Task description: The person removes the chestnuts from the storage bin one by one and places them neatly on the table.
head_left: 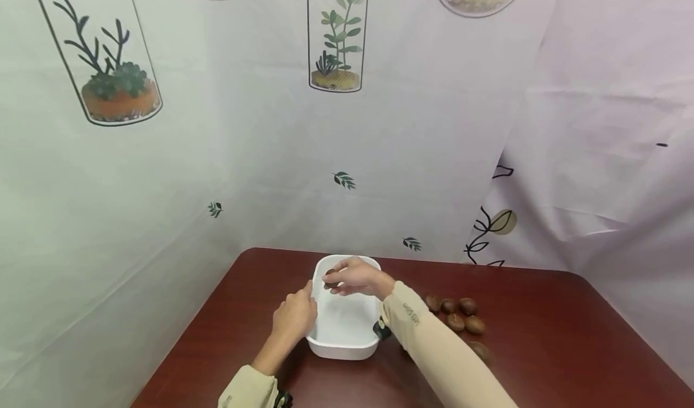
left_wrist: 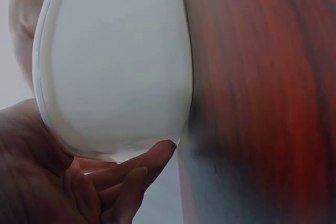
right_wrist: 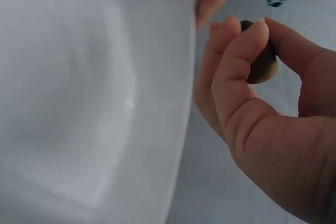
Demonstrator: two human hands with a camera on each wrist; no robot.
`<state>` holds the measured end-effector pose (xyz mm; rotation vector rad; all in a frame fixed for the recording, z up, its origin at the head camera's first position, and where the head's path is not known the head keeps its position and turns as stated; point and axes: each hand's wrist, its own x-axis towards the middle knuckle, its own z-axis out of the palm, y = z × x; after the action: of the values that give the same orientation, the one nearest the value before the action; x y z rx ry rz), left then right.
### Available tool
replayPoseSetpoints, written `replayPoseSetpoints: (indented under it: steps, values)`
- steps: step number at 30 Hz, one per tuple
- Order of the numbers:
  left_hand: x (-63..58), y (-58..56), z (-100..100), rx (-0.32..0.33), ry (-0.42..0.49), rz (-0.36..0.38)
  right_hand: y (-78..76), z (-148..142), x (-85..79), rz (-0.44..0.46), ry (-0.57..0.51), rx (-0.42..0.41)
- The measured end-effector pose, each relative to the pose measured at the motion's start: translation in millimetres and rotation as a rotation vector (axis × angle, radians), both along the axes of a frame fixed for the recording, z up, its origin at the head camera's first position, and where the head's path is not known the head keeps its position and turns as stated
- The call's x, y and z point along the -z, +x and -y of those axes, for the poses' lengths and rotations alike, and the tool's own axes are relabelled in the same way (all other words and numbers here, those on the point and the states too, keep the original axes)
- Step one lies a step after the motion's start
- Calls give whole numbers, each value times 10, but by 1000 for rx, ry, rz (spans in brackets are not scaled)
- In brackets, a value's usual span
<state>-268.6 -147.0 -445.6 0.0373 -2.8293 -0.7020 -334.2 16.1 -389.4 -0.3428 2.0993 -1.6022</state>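
In the head view, a white rectangular plastic bin point(head_left: 347, 326) stands on the table. My right hand point(head_left: 355, 276) is above its far half, pinching a brown chestnut point(head_left: 331, 279) between thumb and fingertips. The right wrist view shows that chestnut point(right_wrist: 263, 64) as dark brown with a paler end, above the bin's rim point(right_wrist: 184, 114). At the bin's left side, my left hand point(head_left: 295, 316) grips the rim. In the left wrist view its fingers point(left_wrist: 149, 163) curl against the bin's outer wall point(left_wrist: 118, 61); the thumb is hidden there.
Several more chestnuts point(head_left: 455, 322) lie on the dark red wooden table point(head_left: 547, 335) to the right of the bin, some partly behind my right sleeve point(head_left: 434, 342). A white curtain point(head_left: 282, 173) printed with plants hangs behind the table and along its sides.
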Motion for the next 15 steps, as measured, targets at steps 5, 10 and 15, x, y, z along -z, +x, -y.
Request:
replayPoseSetpoints:
  steps: [5, 10, 15]
  values:
    - [14, 3, 38, -9, -8, 0, 130, -351, -180, -44, 48, 11]
    - [35, -1, 28, -13, -8, -8, 283, -900, -190, -124, 66, 41]
    - [17, -3, 18, -10, -16, -5, 486, -1567, -106, -164, 52, 83]
